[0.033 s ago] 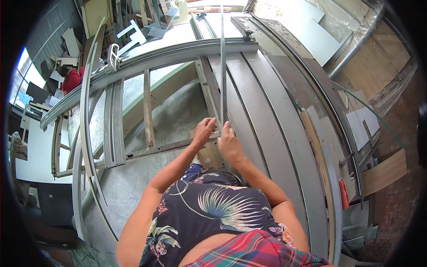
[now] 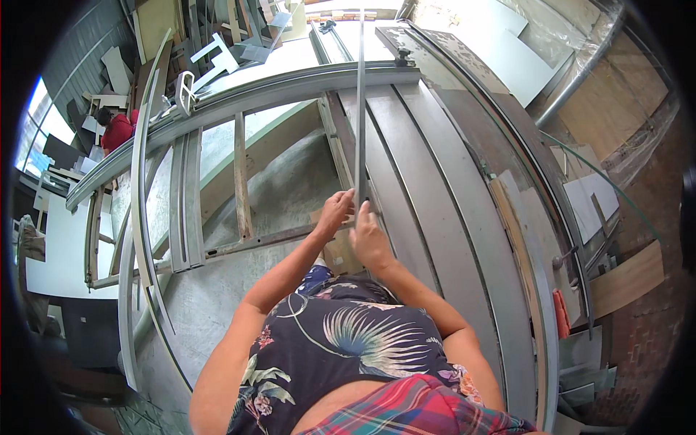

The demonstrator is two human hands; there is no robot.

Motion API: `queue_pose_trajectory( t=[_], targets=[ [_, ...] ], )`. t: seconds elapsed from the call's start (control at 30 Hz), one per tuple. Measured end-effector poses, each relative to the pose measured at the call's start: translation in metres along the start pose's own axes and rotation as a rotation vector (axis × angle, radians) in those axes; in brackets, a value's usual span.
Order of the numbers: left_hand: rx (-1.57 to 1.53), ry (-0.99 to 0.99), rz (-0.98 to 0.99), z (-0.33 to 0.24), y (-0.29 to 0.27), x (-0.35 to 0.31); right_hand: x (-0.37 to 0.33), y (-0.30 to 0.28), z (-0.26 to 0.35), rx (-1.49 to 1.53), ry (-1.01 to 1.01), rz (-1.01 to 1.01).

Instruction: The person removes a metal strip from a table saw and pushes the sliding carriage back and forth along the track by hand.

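Observation:
A long, narrow grey metal strip (image 2: 362,109) runs from the far edge of the view straight toward me. Its near end lies between my two hands. My left hand (image 2: 336,213) is closed, with thumb and fingers pinched at the left side of that end. Close beside it on the right, my right hand (image 2: 370,241) is closed too, its fingertips at the strip's end. What those fingers hold, if anything, is hidden. Under and right of the strip lies a grooved grey metal machine table (image 2: 442,188).
Left of the table stands an open metal frame (image 2: 242,181), with a long rail (image 2: 268,90) across its far side. Tall bent strips (image 2: 138,181) rise farther left. A person in red (image 2: 118,132) is at the far left. Sheet offcuts (image 2: 594,206) lie at the right.
My right hand has shifted slightly left and down, closer to my left hand. The near part of the strip has moved slightly left. My left hand stays almost in place.

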State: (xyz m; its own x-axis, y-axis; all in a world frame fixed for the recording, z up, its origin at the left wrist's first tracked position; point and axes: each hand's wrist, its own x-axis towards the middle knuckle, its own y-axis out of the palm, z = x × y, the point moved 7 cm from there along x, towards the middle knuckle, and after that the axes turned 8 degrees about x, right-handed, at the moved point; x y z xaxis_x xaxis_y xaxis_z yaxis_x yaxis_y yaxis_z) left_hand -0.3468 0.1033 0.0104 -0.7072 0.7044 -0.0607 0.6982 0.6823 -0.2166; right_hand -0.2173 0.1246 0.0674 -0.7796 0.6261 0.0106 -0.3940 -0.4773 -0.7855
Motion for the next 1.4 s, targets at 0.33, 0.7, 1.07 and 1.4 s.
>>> queue_pose_trajectory(
  t=[0.33,0.7,1.07,1.4],
  targets=[
    [-0.318,-0.202,0.210,-0.008,-0.013,-0.054,-0.055,0.008,0.030,0.209,-0.174,0.306],
    [0.069,-0.254,0.162,0.046,-0.132,-0.242,-0.085,0.058,0.022,0.648,0.084,0.546],
    [0.483,-0.291,-0.017,0.090,-0.248,-0.489,-0.109,0.174,0.099,1.202,0.373,0.519],
    [0.503,-0.358,-0.291,0.181,-0.266,-0.628,-0.155,0.230,0.148,1.389,0.529,0.628]
  ],
)
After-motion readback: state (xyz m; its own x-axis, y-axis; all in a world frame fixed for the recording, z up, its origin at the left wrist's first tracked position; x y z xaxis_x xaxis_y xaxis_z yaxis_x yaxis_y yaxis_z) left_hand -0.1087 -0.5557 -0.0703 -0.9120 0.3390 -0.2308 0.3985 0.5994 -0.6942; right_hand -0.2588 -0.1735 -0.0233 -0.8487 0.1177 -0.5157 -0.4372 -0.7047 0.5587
